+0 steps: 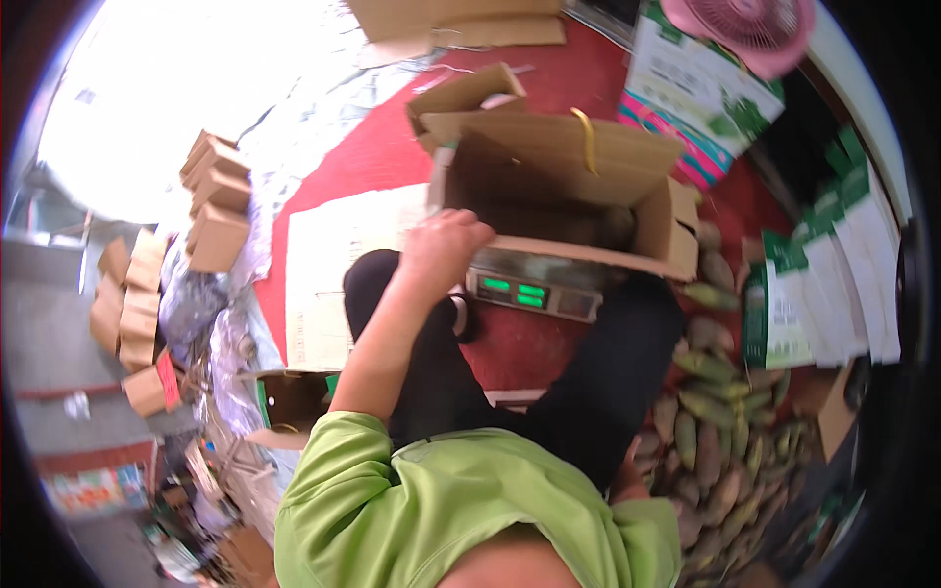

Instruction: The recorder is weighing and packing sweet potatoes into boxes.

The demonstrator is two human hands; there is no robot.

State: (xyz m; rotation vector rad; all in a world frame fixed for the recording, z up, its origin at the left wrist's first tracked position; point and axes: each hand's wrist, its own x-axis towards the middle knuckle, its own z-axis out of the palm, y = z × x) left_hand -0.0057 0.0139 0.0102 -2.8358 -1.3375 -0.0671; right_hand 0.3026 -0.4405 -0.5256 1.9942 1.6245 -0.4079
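My left hand (443,251) is closed over the near left rim of an open cardboard box (549,162). The box rests on a flat weighing scale (529,292) with green lit digits, between my black-trousered knees. Several dark oblong fruits (593,227) lie in the bottom of the box, and a yellow strap (586,137) hangs over its far wall. Only a bit of my right arm (627,478) shows, going down beside my right knee toward a heap of green and brownish oblong fruits (716,431). The right hand itself is hidden.
A red mat (372,147) covers the floor. A second open carton (466,93) stands behind the box. Flat green-and-white printed cartons (833,284) lie at the right, a pink fan (745,24) at top right. Small brown boxes (216,196) are stacked at the left.
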